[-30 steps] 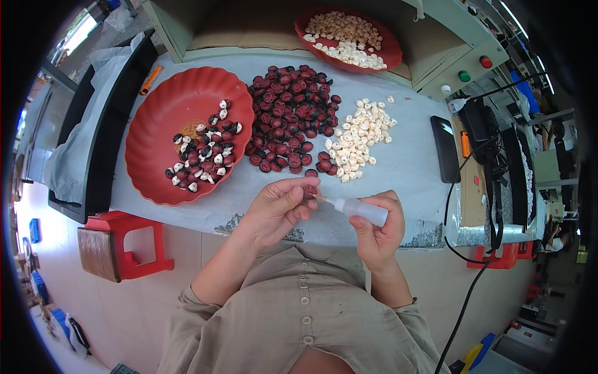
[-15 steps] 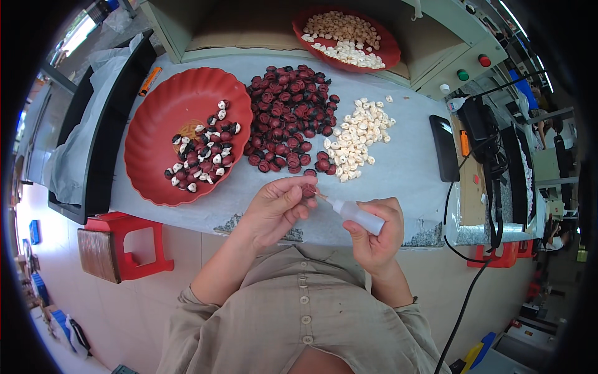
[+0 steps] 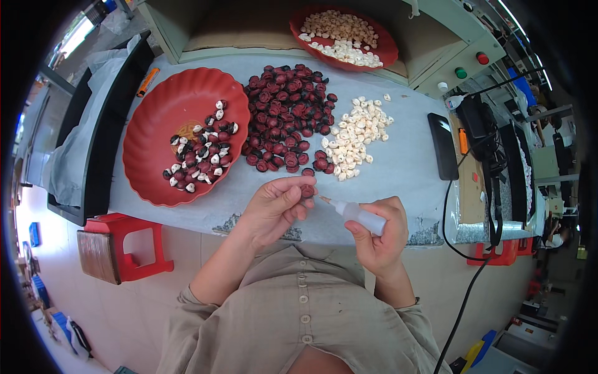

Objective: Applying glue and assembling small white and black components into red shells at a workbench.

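Observation:
Between the thumb and fingers of my left hand (image 3: 274,209) is a small dark red, cup-shaped piece (image 3: 306,191). My right hand (image 3: 383,235) is wrapped round a translucent squeeze bottle (image 3: 364,218), its thin nozzle pointing left at the red piece with a small gap between. Just beyond my hands lies a heap of the same dark red and black pieces (image 3: 286,109). To its right is a loose pile of cream-white pieces (image 3: 358,137). At the left, a scalloped red plate (image 3: 149,149) holds red pieces joined with white ones.
At the back, a second red plate (image 3: 391,53) of white and tan pieces sits in an open grey cabinet (image 3: 249,53). A black phone (image 3: 443,146), orange marker (image 3: 148,81), black tray (image 3: 118,118) and cables (image 3: 447,212) flank the paper-covered table. A red stool (image 3: 146,240) stands below left.
The bottle's nozzle has drawn back slightly to the right, away from the red piece. My left hand keeps the piece in nearly the same spot.

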The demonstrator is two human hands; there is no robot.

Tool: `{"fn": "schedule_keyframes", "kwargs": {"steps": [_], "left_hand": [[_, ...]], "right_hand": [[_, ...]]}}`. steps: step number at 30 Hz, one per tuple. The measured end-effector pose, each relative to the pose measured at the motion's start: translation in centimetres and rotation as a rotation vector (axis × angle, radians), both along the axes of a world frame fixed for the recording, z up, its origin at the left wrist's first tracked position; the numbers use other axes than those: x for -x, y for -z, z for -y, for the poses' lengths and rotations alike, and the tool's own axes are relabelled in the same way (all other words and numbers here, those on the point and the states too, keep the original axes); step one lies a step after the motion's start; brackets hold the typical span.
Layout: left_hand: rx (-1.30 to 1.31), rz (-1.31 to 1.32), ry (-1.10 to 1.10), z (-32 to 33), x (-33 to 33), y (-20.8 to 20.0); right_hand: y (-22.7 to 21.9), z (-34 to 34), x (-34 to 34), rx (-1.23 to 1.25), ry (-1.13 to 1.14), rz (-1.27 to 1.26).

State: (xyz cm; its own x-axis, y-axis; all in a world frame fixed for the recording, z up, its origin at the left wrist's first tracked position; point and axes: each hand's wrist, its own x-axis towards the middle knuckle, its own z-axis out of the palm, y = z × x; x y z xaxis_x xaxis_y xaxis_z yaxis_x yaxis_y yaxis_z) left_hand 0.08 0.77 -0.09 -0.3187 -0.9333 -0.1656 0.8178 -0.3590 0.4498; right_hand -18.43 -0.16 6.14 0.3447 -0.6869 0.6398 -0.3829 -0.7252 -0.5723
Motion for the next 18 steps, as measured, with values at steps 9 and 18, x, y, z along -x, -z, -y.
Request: {"fn": "schedule_keyframes", "kwargs": {"steps": [9,18], "left_hand": [[-0.011,0.0,0.013,0.0,0.0,-0.2],[-0.011,0.022,0.029,-0.1,-0.1,-0.2]], "right_hand": [[1.2,0.0,0.1,-0.599,-0.062,0.583],[2.1,0.3,-0.5,-0.585,-0.077,0.486]]}}
